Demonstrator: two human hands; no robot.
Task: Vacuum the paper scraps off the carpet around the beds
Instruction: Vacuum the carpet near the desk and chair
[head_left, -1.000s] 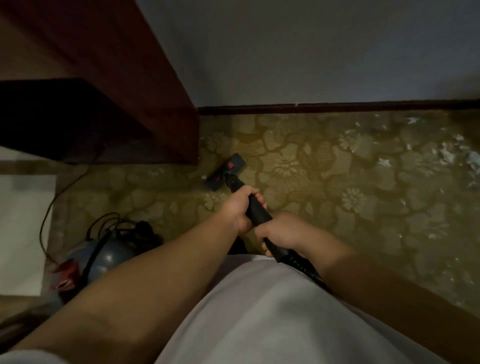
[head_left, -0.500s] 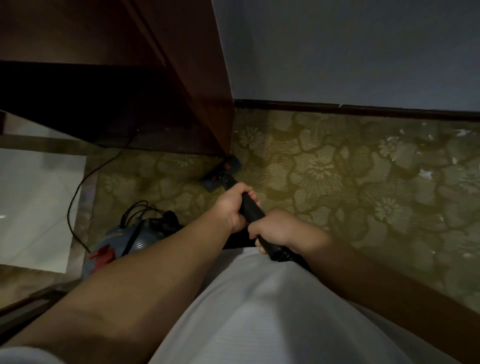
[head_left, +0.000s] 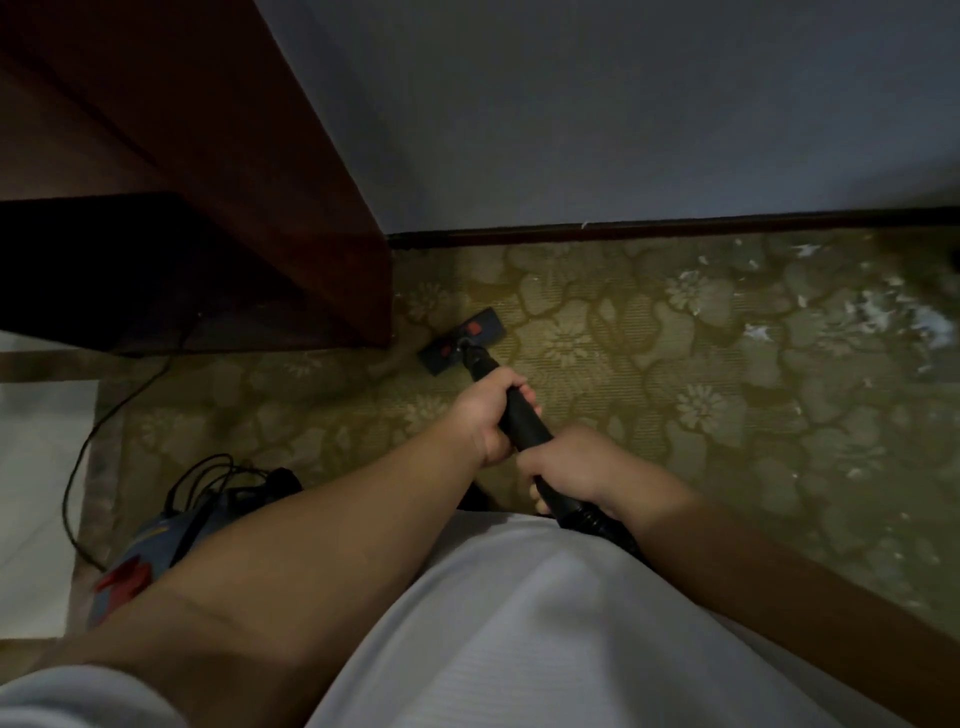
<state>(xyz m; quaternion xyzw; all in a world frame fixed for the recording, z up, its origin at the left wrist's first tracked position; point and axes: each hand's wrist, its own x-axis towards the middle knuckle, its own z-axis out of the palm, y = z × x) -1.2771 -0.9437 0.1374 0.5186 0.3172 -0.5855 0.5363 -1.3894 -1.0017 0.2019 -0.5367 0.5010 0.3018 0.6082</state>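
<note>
left hand (head_left: 483, 415): fingers clenched round the wand (head_left: 524, 421), farther along it than the other hand.
right hand (head_left: 569, 462): fingers clenched round the near end of the wand, where the hose (head_left: 597, 522) begins; it sits just beside the left hand.
wand: a black tube, slanting from the near right down to the far left and ending at the head (head_left: 462, 340).
head: a flat dark bar with two red marks, lying askew on the carpet (head_left: 649, 395), just right of the cabinet (head_left: 234, 182) corner.
hose: black and ribbed, it comes out under the right wrist and passes behind the shirt (head_left: 545, 623).
carpet: olive with a pale flower pattern, reaching from the skirting (head_left: 675, 232) toward the near side.
scraps (head_left: 883, 312): white bits strewn on the carpet at the far right, thickest by the right edge, well apart from the head; a few smaller specks lie down the right side.
skirting: a dark strip along the foot of the wall (head_left: 623, 104).
wall: plain pale grey, on the far side.
cabinet: dark red-brown wood at the far left, with deep shadow beneath it.
vacuum (head_left: 156, 540): a blue-grey body with a red part, near left at the carpet's edge; only part of it shows.
cord (head_left: 78, 457): black, looped on the vacuum and trailing along the carpet's left edge toward the cabinet.
tiles (head_left: 36, 493): pale floor at the left edge.
shirt: white, near middle, below both hands.
</note>
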